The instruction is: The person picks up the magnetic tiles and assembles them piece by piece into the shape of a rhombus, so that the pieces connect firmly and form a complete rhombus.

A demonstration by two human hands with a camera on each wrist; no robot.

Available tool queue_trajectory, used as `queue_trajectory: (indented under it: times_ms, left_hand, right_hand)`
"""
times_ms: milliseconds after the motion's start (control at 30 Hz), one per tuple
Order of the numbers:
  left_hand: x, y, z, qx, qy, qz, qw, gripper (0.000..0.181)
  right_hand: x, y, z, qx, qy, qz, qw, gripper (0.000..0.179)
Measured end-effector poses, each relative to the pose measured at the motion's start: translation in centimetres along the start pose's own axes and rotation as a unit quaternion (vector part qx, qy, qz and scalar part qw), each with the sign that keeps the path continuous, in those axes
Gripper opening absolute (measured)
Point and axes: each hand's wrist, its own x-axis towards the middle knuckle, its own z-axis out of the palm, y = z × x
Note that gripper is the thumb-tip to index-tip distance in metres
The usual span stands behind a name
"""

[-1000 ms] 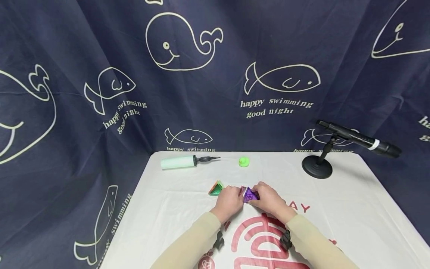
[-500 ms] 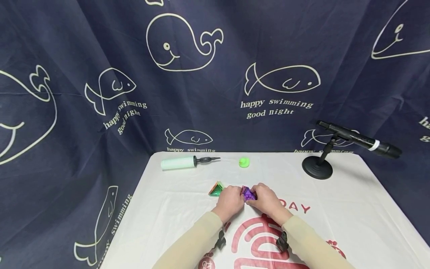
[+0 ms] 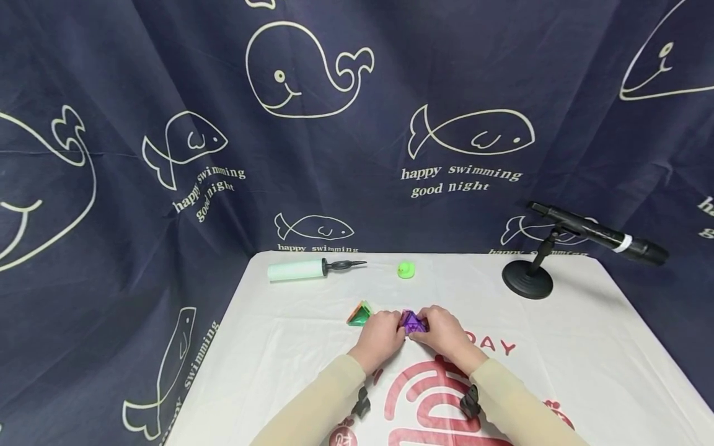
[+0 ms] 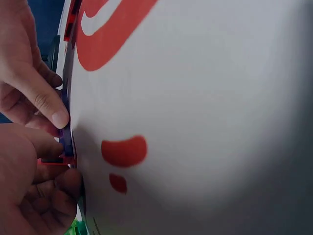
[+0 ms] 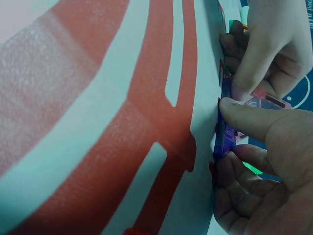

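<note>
In the head view a purple see-through triangular magnetic tile (image 3: 413, 323) stands between both hands, low over the white tabletop. My right hand (image 3: 446, 330) pinches it, thumb on the near face and fingers behind. My left hand (image 3: 381, 335) grips a pink see-through tile (image 5: 268, 100) that meets the purple one at its left edge, as the right wrist view shows. The left fingers hide most of the pink tile in the head view. Just left of the left hand, a green and orange triangular tile piece (image 3: 359, 314) sits on the table.
Behind the hands lie a pale green hand pump (image 3: 298, 269) and a small green rubber duck (image 3: 406, 270). At the back right a black stand (image 3: 527, 279) holds a black flashlight-like tube (image 3: 599, 234). A dark curtain (image 3: 357, 167) hangs behind the table.
The purple tile has turned and come closer to the left hand, its gap to the pink tile closing. The right hand has shifted slightly left and the green and orange piece has stayed put.
</note>
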Motion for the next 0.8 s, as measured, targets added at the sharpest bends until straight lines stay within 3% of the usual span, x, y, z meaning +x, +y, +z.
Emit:
queue_trajectory:
  times_ms: [267, 567, 800]
  left_hand:
    - [-0.54, -0.44, -0.47, -0.044, -0.004, 0.007, 0.999, 0.029]
    - [-0.47, -0.35, -0.78, -0.069, -0.029, -0.008, 0.9972, 0.024]
    - [-0.51, -0.14, -0.92, -0.068, -0.039, -0.016, 0.9968, 0.018]
  right_hand:
    - [-0.06, 0.17, 0.04, 0.007, 0.002, -0.005, 1.0, 0.036]
    - [-0.27, 0.24, 0.17, 0.006, 0.006, 0.0, 1.0, 0.036]
    - [-0.39, 0.42, -0.18, 0.015, -0.019, 0.0, 0.9997, 0.041]
